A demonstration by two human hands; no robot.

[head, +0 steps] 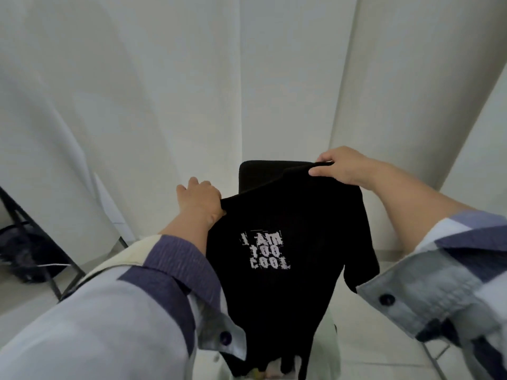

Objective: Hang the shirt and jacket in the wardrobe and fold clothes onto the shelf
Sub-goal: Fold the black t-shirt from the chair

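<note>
looks like a makeshift studio: white backdrop sheets (192,91), metal stand (41,242).

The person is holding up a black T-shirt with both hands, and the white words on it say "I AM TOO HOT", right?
Almost. Both the left hand and the right hand do hold up the black T-shirt, but the head view shows its white words say "I AM TOO COOL", not "I AM TOO HOT".
</note>
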